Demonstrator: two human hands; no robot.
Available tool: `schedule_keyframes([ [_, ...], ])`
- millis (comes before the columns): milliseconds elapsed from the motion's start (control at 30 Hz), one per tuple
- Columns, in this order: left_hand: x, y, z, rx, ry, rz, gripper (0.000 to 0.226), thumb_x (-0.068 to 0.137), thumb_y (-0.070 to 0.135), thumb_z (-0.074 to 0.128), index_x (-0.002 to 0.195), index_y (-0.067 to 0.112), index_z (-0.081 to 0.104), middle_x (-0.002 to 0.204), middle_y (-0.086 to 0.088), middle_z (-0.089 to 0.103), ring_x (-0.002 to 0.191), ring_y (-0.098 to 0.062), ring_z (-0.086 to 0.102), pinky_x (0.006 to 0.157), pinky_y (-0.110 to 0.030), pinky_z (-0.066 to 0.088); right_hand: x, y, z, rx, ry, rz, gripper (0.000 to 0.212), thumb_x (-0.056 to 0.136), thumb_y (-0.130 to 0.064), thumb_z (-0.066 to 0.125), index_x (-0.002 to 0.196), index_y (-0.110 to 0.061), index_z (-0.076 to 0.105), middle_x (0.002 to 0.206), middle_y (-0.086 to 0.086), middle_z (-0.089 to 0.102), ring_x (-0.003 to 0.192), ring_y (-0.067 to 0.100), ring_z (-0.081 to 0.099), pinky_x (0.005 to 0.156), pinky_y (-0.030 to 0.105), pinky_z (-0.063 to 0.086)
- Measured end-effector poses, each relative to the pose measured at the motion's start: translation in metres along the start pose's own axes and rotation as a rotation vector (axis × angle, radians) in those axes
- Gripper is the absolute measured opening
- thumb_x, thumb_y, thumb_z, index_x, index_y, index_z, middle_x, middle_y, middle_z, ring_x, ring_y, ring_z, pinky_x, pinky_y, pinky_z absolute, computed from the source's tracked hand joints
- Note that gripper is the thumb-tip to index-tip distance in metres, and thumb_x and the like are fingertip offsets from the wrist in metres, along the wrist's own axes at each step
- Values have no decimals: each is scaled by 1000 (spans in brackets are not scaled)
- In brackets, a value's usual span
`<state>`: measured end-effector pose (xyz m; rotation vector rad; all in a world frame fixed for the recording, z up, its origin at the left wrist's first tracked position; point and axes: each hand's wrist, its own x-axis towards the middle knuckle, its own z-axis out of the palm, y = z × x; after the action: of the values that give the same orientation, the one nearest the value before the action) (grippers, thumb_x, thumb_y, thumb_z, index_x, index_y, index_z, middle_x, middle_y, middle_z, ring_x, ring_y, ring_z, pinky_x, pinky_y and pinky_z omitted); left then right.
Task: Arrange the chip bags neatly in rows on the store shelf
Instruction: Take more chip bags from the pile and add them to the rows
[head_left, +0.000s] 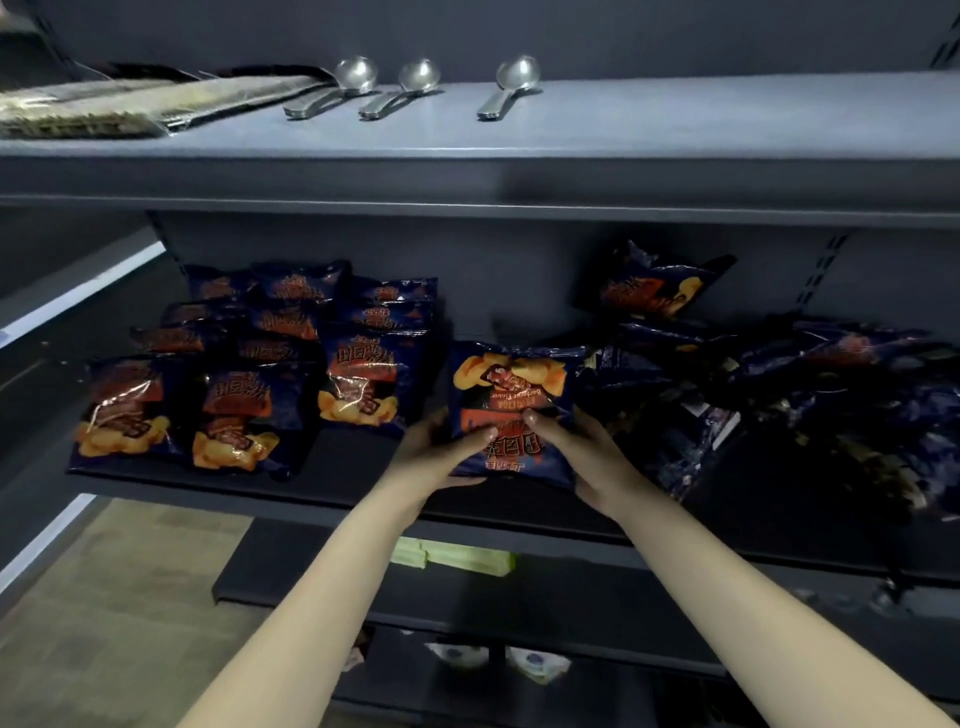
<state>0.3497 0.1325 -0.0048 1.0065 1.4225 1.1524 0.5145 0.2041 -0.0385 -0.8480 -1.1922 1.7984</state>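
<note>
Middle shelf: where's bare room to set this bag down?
On the middle shelf, a bare gap lies behind the held bag, between the neat rows and the loose pile, back to the wall. Left is packed with rows; right is crowded by the pile.

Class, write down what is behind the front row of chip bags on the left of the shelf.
More bags of the same kind, in rows toward the wall. Only their tops show; bags in front cover the rest.

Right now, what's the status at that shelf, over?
Holding: left hand and right hand grip one chip bag, print upside down. Left side, tidy rows set. Right side, loose heap crowds in.
</note>
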Motion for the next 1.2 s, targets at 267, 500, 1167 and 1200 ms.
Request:
schedule_keyframes([
  [267, 1, 52, -37, 550, -201, -47, 62, 82, 17, 70, 133, 28, 37, 105, 14, 47, 76, 7, 48, 53, -1, 44, -13, -36, -12, -380, 141, -286, 41, 87, -22, 64, 125, -25, 47, 106, -4, 63, 100, 8, 61, 84, 25, 49],
  [500, 14, 65, -13, 899, -558, -177, 63, 77, 21, 76, 131, 9, 47, 110, 1, 61, 90, -10, 63, 64, -17, 54, -6, -47, 0, -735, -274, -71, 56, 73, -32, 78, 122, -34, 51, 119, -9, 55, 108, 0, 52, 91, 18, 43],
  [1167, 26, -2, -41, -359, 277, 17, 43, 81, 12, 69, 120, 21, 53, 109, -5, 66, 101, -25, 63, 93, -50, 49, 12, 5, 45, 335, 131, 119, 1, 89, -14, 58, 90, -15, 59, 87, 5, 70, 84, 21, 66, 72, 40, 55],
  [1200, 26, 0, -50, -307, 310, 35, 44, 79, 15, 72, 117, 25, 52, 111, -4, 65, 102, -24, 63, 96, -49, 47, 12, 3, 42, 280, 65, 129, 4, 90, -14, 56, 88, -15, 60, 84, 3, 71, 85, 21, 67, 72, 40, 56],
])
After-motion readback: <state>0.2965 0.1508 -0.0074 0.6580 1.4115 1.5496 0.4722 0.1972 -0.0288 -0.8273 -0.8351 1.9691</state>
